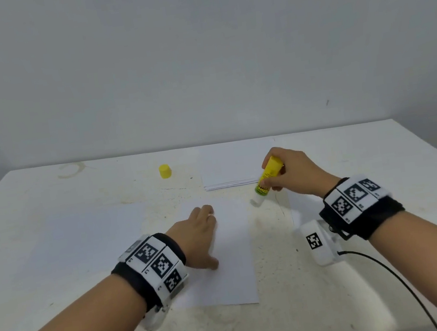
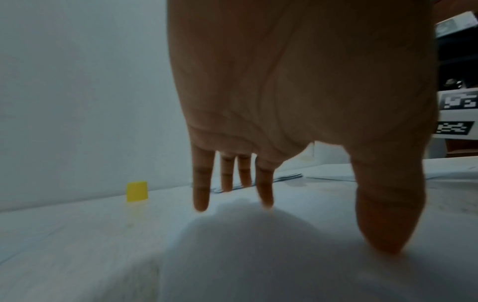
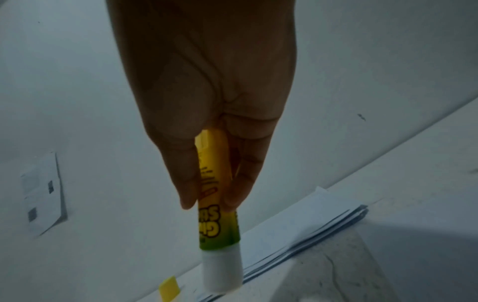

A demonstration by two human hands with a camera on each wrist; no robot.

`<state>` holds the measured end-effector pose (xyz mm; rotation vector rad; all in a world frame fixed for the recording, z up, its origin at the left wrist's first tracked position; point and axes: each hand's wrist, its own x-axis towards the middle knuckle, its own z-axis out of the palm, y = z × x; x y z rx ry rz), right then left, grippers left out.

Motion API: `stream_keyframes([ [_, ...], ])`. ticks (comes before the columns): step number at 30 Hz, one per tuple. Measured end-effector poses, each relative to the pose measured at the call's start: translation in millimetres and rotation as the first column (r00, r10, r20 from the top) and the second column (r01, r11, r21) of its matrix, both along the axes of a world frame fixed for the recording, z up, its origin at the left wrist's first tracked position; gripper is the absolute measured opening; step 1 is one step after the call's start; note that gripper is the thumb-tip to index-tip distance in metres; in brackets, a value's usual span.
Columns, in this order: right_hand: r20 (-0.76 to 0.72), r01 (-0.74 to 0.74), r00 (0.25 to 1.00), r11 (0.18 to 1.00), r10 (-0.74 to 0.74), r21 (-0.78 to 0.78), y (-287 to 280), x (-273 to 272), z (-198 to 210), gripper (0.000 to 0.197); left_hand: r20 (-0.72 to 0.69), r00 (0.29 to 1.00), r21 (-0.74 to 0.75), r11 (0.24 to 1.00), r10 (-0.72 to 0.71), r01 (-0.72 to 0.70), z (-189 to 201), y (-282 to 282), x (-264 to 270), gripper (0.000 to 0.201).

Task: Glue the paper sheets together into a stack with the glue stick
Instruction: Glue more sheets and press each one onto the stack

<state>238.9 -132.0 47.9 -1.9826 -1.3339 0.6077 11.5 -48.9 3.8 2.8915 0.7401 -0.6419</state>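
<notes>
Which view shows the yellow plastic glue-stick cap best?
Left wrist: the yellow plastic glue-stick cap stands sharp and whole on the table. Head view shows it whole but small; right wrist catches a blurred part.

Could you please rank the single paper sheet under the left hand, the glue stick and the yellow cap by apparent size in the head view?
1. Single paper sheet, by far the largest.
2. Glue stick, partly hidden by the right hand.
3. Yellow cap, smallest, though it stands farther from the camera.
</notes>
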Motion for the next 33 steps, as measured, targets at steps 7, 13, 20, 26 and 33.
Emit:
stream_keyframes([
  [7,-0.001,-0.058,0.998,0.998,0.058,-0.012,32,-20,-15,0.019,-0.032,0.999,0.018,1.0,0.004,-0.004,1,6,-8,0.07],
  [13,0.052,-0.165,0.985,0.986,0.166,-0.021,60,-48,-23,0.021,0.062,0.996,0.015,0.997,0.07,-0.071,-7,2,-7,0.076],
  [20,0.167,-0.277,0.942,0.956,0.29,-0.098,74,-70,-30,0.025,0.046,0.996,-0.024,0.997,0.081,-0.08,-8,0,-11,0.078],
  [26,0.277,-0.383,0.838,0.868,0.47,-0.314,47,-55,-12,0.025,-0.015,0.999,-0.034,0.999,0.036,-0.037,-3,9,-12,0.073],
  [33,0.279,-0.374,0.811,0.823,0.513,-0.428,-8,-26,-1,0.019,-0.018,1.0,0.06,0.998,-0.015,0.016,-3,15,-10,0.073],
])
